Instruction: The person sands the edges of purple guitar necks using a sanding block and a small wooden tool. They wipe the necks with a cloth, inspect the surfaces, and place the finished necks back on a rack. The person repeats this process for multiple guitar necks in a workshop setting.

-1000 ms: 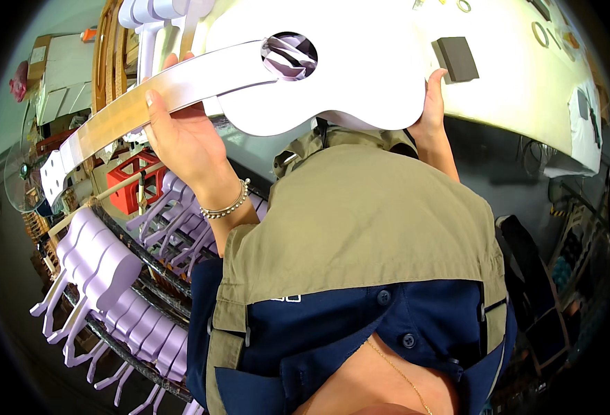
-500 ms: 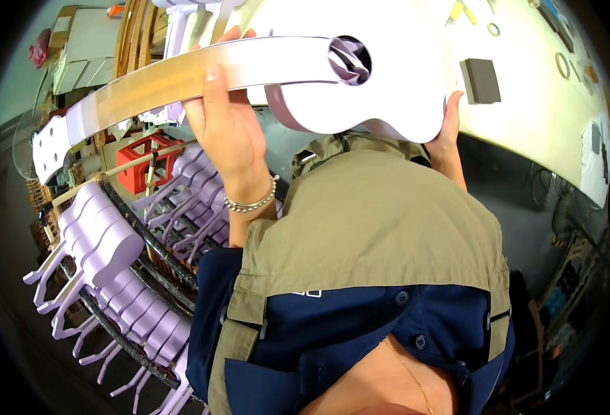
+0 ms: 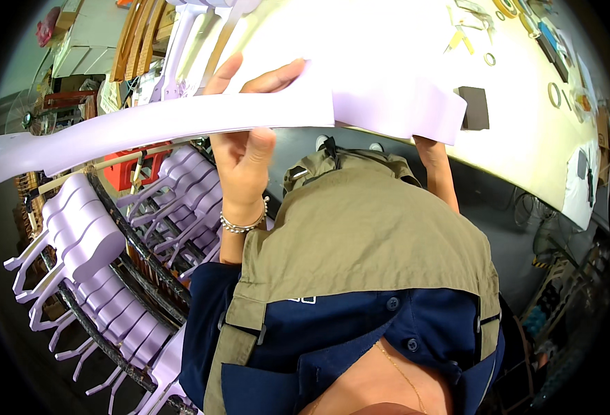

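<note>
A lilac and white ukulele (image 3: 395, 109) without strings is held sideways across the front of me, above the bench edge. Its side wall faces up at me, and the long neck (image 3: 160, 119) reaches to the far left. My left hand (image 3: 244, 155) is around the neck near the body, fingers loosely spread on the far side and thumb on the near side. At the body's right end my right hand (image 3: 430, 149) holds from below, its fingers hidden by the ukulele. The soundhole is out of sight now.
A bright bench (image 3: 526, 155) carries a dark block (image 3: 473, 108), yellow-handled cutters (image 3: 459, 40) and tape rolls (image 3: 555, 95). To the left, a rack with black padded bars (image 3: 139, 232) holds several lilac ukuleles (image 3: 80, 225). Behind it is a red crate (image 3: 128, 169).
The ukulele has been turned from soundhole facing me to its side facing up, and its neck has dropped lower. My left hand has loosened its fingers; my right has moved beneath the body.
</note>
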The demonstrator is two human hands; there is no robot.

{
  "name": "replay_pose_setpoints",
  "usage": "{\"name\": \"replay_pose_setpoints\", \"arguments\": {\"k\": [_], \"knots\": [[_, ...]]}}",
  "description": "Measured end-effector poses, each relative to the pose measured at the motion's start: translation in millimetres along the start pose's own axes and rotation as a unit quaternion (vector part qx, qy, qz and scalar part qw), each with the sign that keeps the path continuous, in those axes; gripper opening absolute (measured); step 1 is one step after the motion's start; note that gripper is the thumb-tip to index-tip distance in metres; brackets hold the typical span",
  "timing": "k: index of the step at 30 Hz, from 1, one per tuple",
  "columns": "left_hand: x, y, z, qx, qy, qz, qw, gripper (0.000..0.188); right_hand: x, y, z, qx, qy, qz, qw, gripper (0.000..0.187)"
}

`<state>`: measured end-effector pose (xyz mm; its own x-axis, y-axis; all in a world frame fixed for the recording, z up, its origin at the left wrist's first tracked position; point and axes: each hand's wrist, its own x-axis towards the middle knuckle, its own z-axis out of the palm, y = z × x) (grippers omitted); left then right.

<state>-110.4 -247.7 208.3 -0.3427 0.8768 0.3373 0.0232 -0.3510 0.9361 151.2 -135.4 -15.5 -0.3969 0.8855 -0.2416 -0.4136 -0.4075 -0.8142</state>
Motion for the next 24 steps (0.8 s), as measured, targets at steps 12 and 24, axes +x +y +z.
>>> {"name": "replay_pose_setpoints", "arguments": {"k": [12,24], "knots": [[-28,-35,-37,-0.113,0.395,-0.094,0.907,0.048,-10,-54,79,-0.360,-0.015,-0.103,0.927,0.053],[-107,-133,-108,-0.338,0.374,-0.264,0.823,0.043,-39,-109,163,-0.401,-0.197,-0.233,0.864,0.101]]}}
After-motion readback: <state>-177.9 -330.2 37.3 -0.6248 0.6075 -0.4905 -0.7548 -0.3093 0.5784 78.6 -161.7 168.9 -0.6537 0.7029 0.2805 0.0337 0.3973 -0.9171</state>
